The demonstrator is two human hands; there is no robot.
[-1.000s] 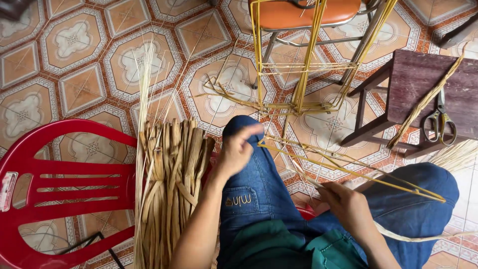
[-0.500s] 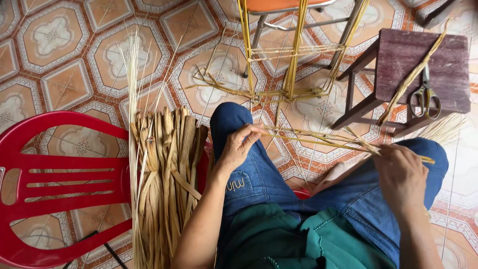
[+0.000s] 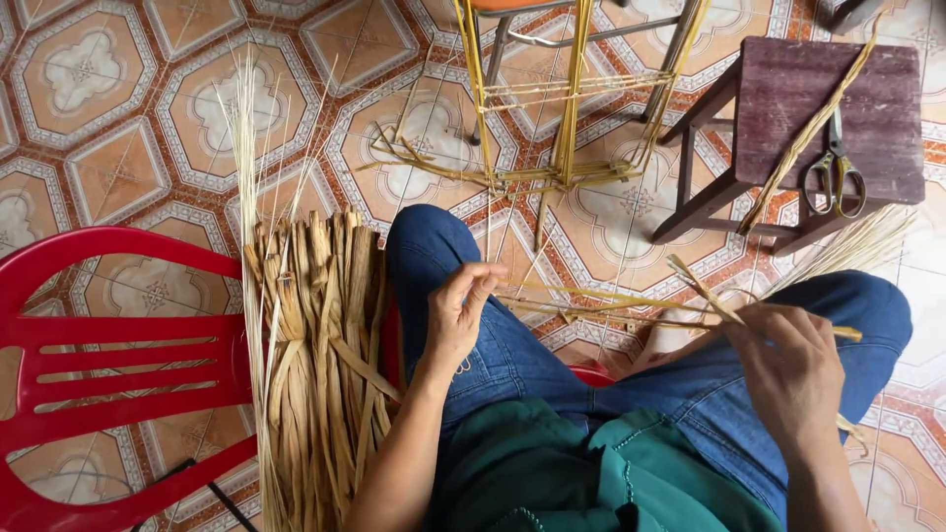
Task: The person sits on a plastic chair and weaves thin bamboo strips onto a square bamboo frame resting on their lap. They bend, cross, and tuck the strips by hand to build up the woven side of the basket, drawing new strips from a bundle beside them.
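Right hand point(image 3: 793, 369) lowered, pinching straw strands point(image 3: 631, 305) (left too)

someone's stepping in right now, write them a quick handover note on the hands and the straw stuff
Left hand: over the left knee, fingertips pinching the near end of the thin straw strands.
Right hand: over the right knee, closed on the other end of the same strands, which stretch between the two hands.
Bundle of dried leaves: lying beside the left leg, against the red plastic chair.
Scissors: unused on the dark wooden stool, beside a loose strip.
Done: some strands are wrapped on the metal frame ahead.
Left: most of the bundle is untouched.
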